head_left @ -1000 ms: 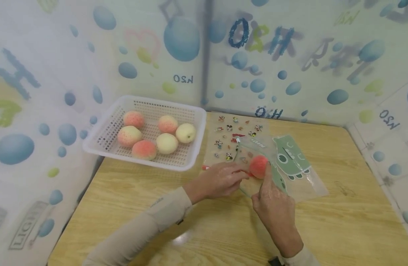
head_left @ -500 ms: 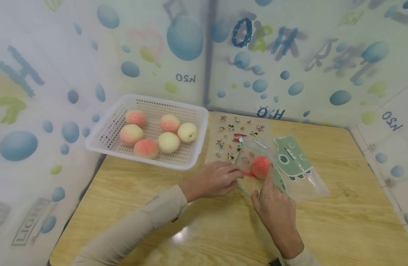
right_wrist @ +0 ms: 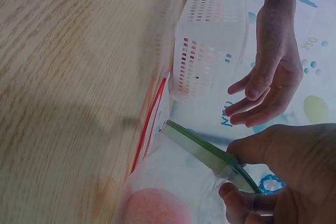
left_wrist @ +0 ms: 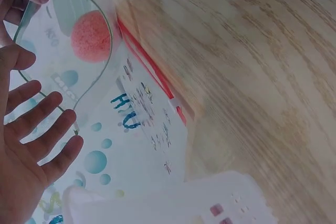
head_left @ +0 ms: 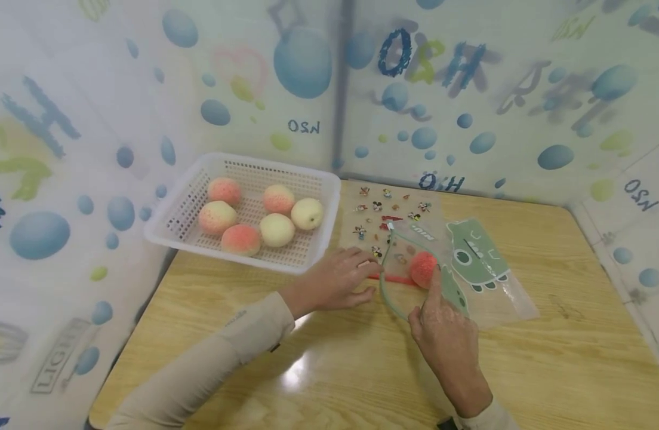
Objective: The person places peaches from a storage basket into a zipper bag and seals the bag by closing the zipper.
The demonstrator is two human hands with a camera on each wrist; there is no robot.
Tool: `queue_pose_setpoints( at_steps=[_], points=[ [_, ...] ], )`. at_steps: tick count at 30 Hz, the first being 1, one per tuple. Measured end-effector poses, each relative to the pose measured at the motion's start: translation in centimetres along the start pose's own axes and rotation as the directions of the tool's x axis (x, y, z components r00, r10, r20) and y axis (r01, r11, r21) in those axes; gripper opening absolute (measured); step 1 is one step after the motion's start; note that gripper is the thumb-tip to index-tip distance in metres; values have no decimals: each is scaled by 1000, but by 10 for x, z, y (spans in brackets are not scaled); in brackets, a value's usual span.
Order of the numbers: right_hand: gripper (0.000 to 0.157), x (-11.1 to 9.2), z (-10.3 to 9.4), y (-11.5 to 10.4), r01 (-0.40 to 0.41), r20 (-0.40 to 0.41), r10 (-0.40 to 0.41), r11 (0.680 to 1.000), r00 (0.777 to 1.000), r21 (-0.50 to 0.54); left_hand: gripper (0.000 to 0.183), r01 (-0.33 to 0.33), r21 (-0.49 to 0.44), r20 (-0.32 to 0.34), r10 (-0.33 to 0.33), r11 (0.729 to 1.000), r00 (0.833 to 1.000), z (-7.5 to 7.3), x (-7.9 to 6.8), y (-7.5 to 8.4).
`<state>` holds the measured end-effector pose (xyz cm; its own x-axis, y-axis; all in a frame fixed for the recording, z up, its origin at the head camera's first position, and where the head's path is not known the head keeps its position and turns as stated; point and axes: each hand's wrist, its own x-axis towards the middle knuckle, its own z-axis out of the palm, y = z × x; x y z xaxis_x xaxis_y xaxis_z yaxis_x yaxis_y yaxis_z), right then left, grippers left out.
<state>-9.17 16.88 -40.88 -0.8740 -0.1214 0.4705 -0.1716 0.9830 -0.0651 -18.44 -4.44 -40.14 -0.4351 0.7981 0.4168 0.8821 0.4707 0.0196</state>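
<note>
My right hand (head_left: 447, 340) holds a clear zip bag (right_wrist: 202, 148) by its green edge, thumb and fingers pinching it in the right wrist view. Inside the bag is a reddish peach (head_left: 423, 269), with my right index finger pointing along its side in the head view. My left hand (head_left: 335, 280) is just left of the bag's mouth, palm facing it and fingers spread loosely in the left wrist view. Nothing is in that hand. Under the bag lies a clear cartoon-print bag (head_left: 359, 230) with a red zip strip (left_wrist: 147, 61).
Left of the bags, a white plastic basket (head_left: 157, 224) holds several peaches, some pink (head_left: 240, 240) and some cream (head_left: 277, 230). A bag with a green dinosaur print (head_left: 477, 254) lies flat at the right. Printed curtains (head_left: 469, 107) stand behind the wooden table (head_left: 566, 334).
My left hand has let go of the bag's mouth and drawn back to the left, its fingers opening. The right hand stays at the bag with the peach inside.
</note>
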Motion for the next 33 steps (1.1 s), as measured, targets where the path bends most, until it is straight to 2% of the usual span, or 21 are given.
queue_pose_setpoints(
  at_steps=[15, 22, 28, 33],
  points=[
    [81, -1, -1, 0, -32, 43, 31, 999, 999, 20, 47, 23, -2, 34, -23, 1000, 999, -11, -3, -14],
    [81, -2, 0, 0, -61, 83, 59, 998, 995, 18, 48, 75, 25, 87, -77, 997, 993, -18, -6, -20],
    [84, -4, 2, -1, -63, 94, 60, 998, 994, 23, 49, 93, 42, 92, -96, 995, 991, -24, -11, -25],
    [84, -6, 2, -2, -68, 102, 65, 997, 993, 29, 49, 133, 53, 92, -137, 990, 986, -30, -14, -30]
  ],
)
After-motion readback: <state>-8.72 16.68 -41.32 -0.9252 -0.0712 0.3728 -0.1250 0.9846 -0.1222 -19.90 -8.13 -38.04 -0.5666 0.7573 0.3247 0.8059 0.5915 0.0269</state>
